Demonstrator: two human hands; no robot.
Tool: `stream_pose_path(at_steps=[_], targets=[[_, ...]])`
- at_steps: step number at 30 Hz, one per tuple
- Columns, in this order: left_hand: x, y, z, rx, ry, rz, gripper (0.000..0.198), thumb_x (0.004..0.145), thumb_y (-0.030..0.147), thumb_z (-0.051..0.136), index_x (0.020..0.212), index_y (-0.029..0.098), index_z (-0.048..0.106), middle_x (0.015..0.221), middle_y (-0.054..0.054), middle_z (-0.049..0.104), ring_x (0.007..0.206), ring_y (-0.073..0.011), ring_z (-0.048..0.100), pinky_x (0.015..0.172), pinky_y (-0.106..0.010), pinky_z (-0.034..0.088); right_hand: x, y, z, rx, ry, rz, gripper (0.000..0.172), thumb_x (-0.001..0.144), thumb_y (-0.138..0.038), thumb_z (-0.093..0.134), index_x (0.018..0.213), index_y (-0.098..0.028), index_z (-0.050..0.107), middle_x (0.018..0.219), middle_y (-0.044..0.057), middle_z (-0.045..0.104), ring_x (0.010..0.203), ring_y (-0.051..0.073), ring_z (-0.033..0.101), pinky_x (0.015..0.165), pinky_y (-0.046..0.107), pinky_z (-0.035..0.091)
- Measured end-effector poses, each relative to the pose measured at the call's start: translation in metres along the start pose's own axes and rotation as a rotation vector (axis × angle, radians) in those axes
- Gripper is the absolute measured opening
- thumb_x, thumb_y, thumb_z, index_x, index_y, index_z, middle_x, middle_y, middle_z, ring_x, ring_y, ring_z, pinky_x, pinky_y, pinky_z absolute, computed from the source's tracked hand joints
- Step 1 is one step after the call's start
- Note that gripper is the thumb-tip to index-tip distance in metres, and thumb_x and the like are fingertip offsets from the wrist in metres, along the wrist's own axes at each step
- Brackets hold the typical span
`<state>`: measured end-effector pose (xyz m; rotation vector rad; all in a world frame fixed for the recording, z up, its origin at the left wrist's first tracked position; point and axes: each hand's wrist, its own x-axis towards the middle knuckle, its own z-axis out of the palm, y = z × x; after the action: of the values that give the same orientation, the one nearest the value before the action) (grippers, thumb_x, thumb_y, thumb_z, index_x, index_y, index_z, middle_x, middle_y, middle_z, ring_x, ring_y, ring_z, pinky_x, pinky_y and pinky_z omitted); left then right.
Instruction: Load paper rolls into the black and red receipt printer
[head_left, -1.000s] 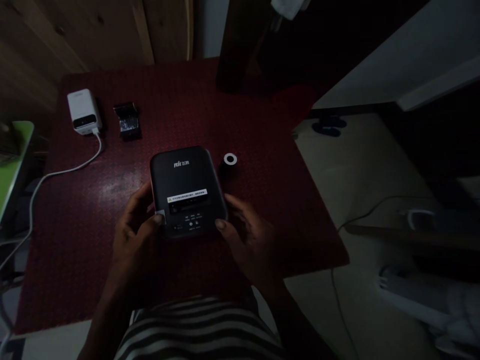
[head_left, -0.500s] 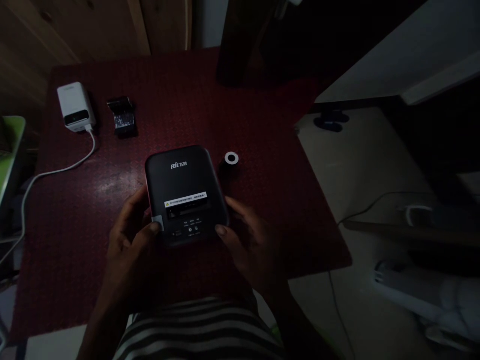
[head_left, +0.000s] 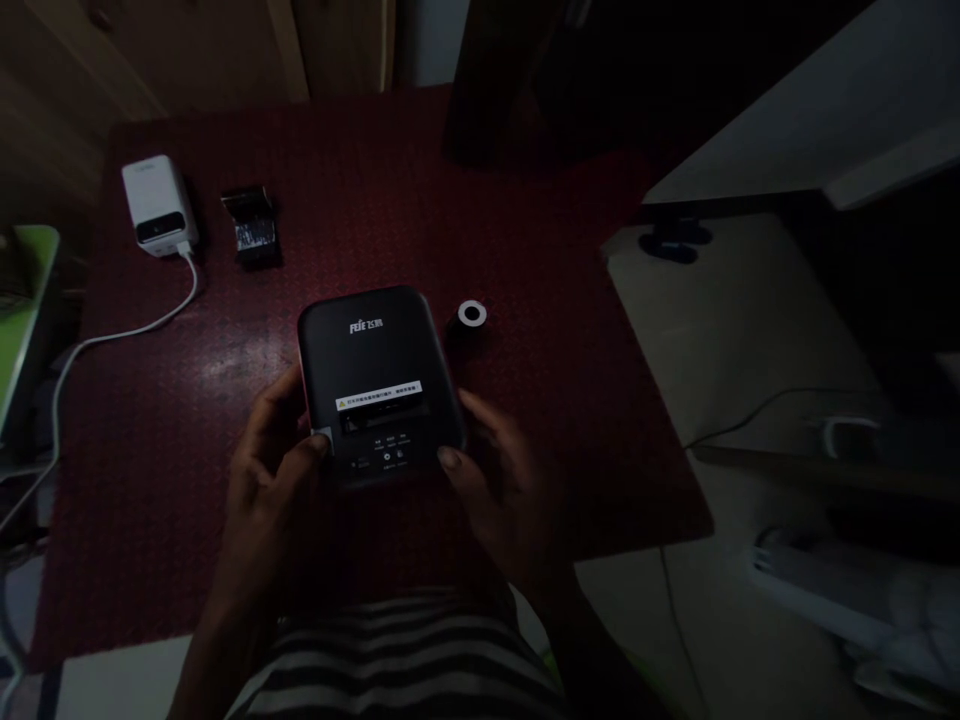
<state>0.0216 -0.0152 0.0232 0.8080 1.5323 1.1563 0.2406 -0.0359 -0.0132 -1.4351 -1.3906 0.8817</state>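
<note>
Between my two hands is a black label printer [head_left: 382, 360] with rounded corners, a white logo, a warning sticker and a small row of icons near its close edge. My left hand [head_left: 281, 450] grips the left side, its thumb on the front left corner. Round the opposite side, my right hand [head_left: 499, 475] has its thumb at the front right corner. Fingers under the casing are hidden. Just beyond the printer's right side lies a small roll [head_left: 472, 314] with a white ring-shaped end.
On the dark red tabletop [head_left: 360, 190], a white power bank [head_left: 157, 205] with a white cable [head_left: 124, 335] sits at the far left. Beside it is a small opened black case [head_left: 253, 228]. Dark slippers [head_left: 671, 243] lie on the floor to the right.
The whole scene has shifted slightly right in view, as the head moved. Both hands keep the same hold on the printer.
</note>
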Motion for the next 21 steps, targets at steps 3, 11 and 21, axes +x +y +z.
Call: stream_pose_path(at_steps=[3, 11, 21], targets=[[0.000, 0.001, 0.003, 0.024, 0.041, -0.009, 0.064, 0.096, 0.032, 0.083, 0.159, 0.037, 0.074, 0.162, -0.005, 0.075, 0.153, -0.0357, 0.069, 0.114, -0.043, 0.066, 0.000, 0.001, 0.003, 0.002, 0.004, 0.030, 0.048, 0.109, -0.047, 0.079, 0.154, -0.032, 0.073, 0.142, 0.008, 0.088, 0.123, 0.029, 0.087, 0.104, 0.046, 0.073], [0.000, -0.011, -0.001, -0.045, -0.048, 0.066, 0.062, 0.102, 0.035, 0.080, 0.163, 0.043, 0.071, 0.179, -0.001, 0.061, 0.166, -0.0351, 0.058, 0.127, -0.048, 0.058, 0.010, -0.011, -0.004, -0.111, 0.033, -0.049, 0.045, 0.108, -0.046, 0.078, 0.148, -0.028, 0.076, 0.137, 0.009, 0.089, 0.117, 0.030, 0.089, 0.099, 0.048, 0.076], [0.010, -0.028, -0.008, -0.009, -0.148, 0.322, 0.061, 0.107, 0.048, 0.080, 0.166, 0.037, 0.068, 0.173, -0.007, 0.065, 0.159, -0.0363, 0.064, 0.126, -0.049, 0.058, 0.109, -0.072, 0.024, -0.729, -0.579, -0.480, 0.032, 0.114, -0.005, 0.060, 0.127, -0.020, 0.085, 0.128, 0.013, 0.089, 0.122, 0.030, 0.084, 0.108, 0.048, 0.068]])
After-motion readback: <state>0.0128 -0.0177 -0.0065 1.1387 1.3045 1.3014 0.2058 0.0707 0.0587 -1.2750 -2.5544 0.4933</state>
